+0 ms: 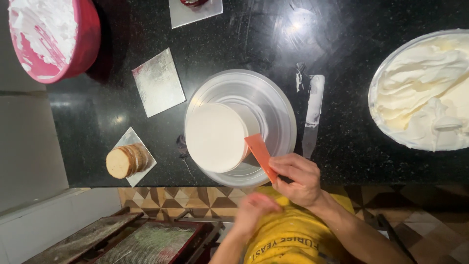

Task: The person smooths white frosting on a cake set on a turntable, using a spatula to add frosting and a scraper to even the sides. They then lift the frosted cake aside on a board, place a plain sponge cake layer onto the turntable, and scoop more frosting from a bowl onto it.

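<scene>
orange scraper (pixel 261 156) tilted against the side of white-frosted round cake (pixel 215 137) on turntable (pixel 273 105)

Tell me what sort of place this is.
Likely a bakery or home kitchen set up for cake decorating: a white frosted cake sits on a metal turntable on a black counter, with a big bowl of cream and a smeared spatula nearby.

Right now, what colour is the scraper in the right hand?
Orange; the scraper shows clearly in the head view, held by the right hand.
</scene>
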